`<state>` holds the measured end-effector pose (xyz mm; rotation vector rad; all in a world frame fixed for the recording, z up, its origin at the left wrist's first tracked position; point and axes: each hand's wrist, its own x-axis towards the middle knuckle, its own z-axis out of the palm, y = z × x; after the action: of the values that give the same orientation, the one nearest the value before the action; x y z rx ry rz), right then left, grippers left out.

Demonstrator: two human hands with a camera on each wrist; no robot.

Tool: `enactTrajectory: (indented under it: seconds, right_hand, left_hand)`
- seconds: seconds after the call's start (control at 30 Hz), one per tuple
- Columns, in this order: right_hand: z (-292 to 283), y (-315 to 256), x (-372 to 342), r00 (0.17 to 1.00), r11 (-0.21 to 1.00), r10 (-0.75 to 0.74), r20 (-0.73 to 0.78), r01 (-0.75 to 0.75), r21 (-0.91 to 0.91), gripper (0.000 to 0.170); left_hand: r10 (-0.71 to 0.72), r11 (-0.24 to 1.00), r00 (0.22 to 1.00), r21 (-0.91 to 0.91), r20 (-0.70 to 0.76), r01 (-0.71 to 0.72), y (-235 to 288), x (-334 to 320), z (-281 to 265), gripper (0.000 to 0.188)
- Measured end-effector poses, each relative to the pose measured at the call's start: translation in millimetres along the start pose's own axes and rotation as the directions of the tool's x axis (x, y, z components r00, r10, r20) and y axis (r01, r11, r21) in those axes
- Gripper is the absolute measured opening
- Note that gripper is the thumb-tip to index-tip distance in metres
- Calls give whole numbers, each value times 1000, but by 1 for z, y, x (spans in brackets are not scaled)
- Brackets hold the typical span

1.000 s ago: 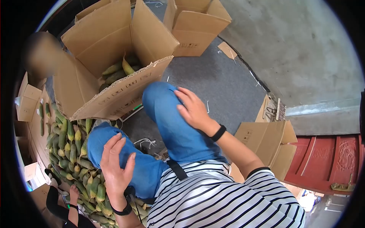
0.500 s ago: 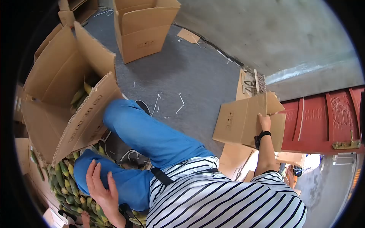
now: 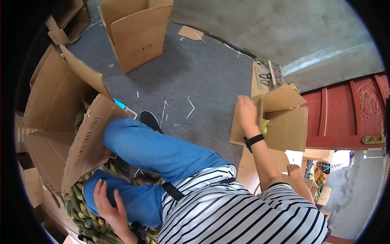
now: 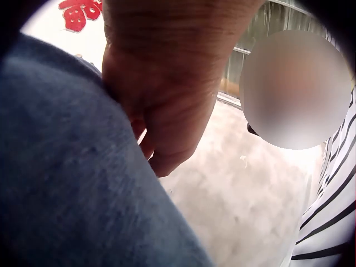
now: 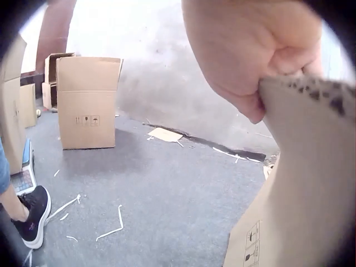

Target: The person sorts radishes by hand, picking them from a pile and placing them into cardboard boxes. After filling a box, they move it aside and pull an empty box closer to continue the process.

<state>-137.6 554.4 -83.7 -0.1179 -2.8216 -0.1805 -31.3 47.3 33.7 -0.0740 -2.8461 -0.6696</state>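
My right hand (image 3: 246,114) grips the edge of a cardboard box (image 3: 286,128) standing to my right. In the right wrist view the fingers (image 5: 253,108) are curled over the corrugated edge of a box flap (image 5: 311,161). The box's flaps stand apart, and something yellow-green (image 3: 265,127) shows inside it. My left hand (image 3: 109,205) rests on my left leg in blue jeans (image 3: 134,199), fingers relaxed and nothing in them. The left wrist view shows that hand (image 4: 161,89) lying against the denim.
A tall open box (image 3: 67,122) with green vegetables inside stands at my left knee, beside a heap of the same long green vegetables (image 3: 87,215). Another box (image 3: 140,40) stands farther back. White strap scraps (image 3: 191,107) lie on the grey floor. Another person's hand (image 3: 295,171) appears behind my right arm.
My right hand has left my right knee and taken hold of the right-hand box, which has turned so its inside shows. The head view has swung right. My left hand stays on my leg.
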Motion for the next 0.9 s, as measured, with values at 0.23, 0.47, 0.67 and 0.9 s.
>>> enactTrajectory:
  seconds: [0.23,0.47,0.67,0.9]
  right_hand:
    - [28,-122,-28,854,863,-307,421,63,502,23]
    - [83,-43,-38,483,947,-300,823,258,194,34]
    - [56,-102,14,665,865,-482,571,259,430,25]
    - [-30,-222,124,847,460,-520,-111,388,799,26]
  left_hand:
    - [-63,996,997,-72,-39,61,4,-2,-8,31]
    - [-59,992,987,-120,-151,41,-1,-8,-13,38]
    - [-223,800,963,-592,-152,91,1,-42,-27,36]
    - [-781,395,624,-799,-33,452,-16,-145,-12,30]
